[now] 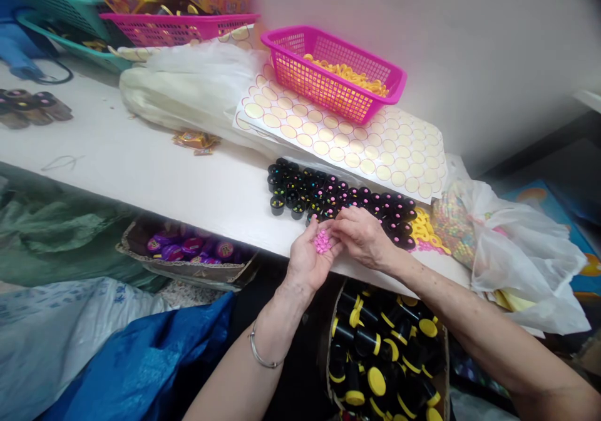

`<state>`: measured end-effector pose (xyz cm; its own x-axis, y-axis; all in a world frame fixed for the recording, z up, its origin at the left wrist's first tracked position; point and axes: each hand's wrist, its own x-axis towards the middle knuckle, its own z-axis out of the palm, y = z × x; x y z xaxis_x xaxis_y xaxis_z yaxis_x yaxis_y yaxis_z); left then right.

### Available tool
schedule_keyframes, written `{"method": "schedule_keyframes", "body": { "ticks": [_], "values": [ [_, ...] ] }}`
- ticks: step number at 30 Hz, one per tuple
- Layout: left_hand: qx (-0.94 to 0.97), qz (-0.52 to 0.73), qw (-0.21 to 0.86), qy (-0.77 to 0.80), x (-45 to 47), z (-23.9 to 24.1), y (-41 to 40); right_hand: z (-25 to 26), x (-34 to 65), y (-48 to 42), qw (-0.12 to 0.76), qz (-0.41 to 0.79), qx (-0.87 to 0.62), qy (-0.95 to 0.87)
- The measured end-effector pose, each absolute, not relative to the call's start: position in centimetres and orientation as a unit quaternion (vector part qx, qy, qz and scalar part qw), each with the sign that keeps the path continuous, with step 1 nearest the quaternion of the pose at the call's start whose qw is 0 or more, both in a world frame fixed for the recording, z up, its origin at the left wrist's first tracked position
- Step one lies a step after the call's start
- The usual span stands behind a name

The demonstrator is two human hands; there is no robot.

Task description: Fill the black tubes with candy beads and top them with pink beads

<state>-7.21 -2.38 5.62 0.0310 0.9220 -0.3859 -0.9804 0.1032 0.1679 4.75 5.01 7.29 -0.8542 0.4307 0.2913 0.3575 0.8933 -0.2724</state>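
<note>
Small pink pellets lie heaped in the upturned, cupped palm of my left hand, near the table's front edge. Just above the fingers of that palm is my right hand, its thumb and fingertips pinched together; whatever they hold is too small or hidden to make out. Behind both hands stand several rows of small black cups, packed closely. Many cups on the right side show pink dots inside, while those on the left show yellow, green and blue specks. My right hand covers part of the front rows.
Yellow rings and loose pink pellets lie right of the cups, beside a plastic bag. Behind, a pink basket of yellow rings rests on a sticker sheet. Below the table sits a box of yellow-capped black containers.
</note>
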Motion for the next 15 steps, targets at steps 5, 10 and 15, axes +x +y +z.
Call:
{"method": "schedule_keyframes", "body": {
  "ticks": [5,10,15],
  "values": [
    [-0.056,0.656,0.714,0.240,-7.24,5.77,-2.52,6.43,4.95,5.35,0.240,0.177,-0.227,-0.927],
    [-0.041,0.664,0.705,0.245,-7.25,5.69,-2.60,6.19,4.87,5.22,0.244,0.184,-0.239,-0.922],
    [-0.035,0.666,0.699,0.259,-7.25,5.84,-2.65,6.45,5.08,5.24,0.239,0.162,-0.230,-0.929]
  ]
}}
